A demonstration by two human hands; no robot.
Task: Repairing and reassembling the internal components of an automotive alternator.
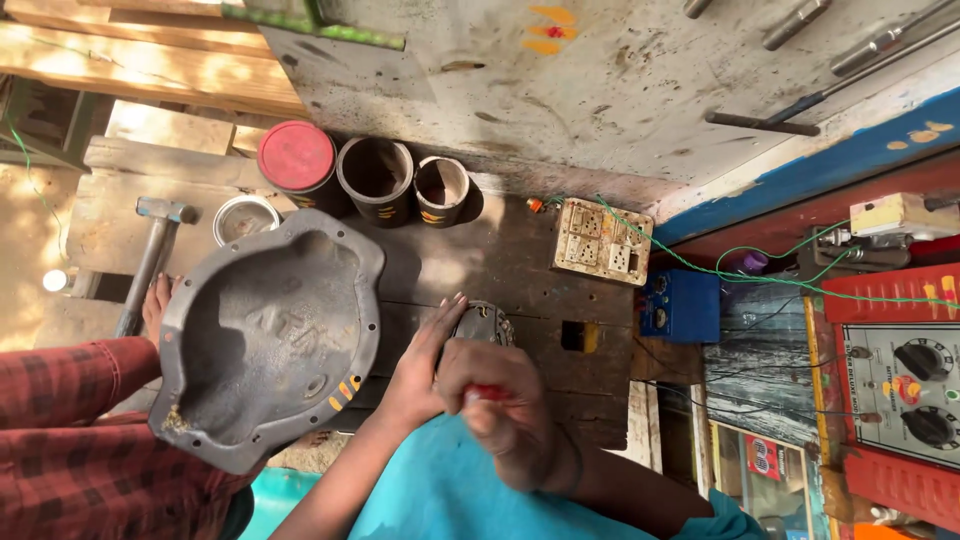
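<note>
My left hand (425, 365) fingers rest open on a small round dark metal part (484, 325), just right of the grey dished cover (270, 335); right hand (505, 405) fingers grip a red-handled tool (487, 393).

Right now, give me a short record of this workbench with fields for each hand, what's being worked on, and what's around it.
left hand: rests on the small round metal part
right hand: fist closed on a red-handled tool
beside them: large grey metal cover, hollow side up
behind: three dark cans, one with a red lid
right of the part: socket board, blue box
far left: hammer
</note>
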